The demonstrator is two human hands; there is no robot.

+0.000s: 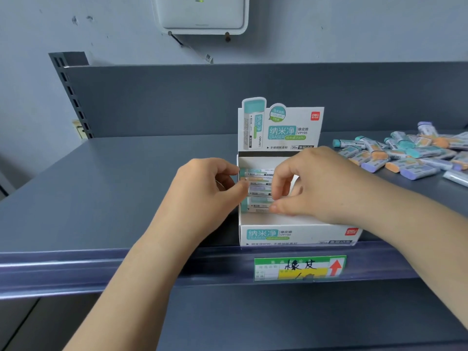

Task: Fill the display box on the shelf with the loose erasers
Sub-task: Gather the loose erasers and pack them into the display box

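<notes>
The display box [291, 231] stands at the front edge of the grey shelf [126, 186], a row of erasers [258, 188] stacked inside at its left. The left hand [205, 191] presses its thumb on the box's left wall; the right hand [316, 186] pinches the row in a curled grip. Loose erasers [410, 153] lie heaped to the right, well apart.
</notes>
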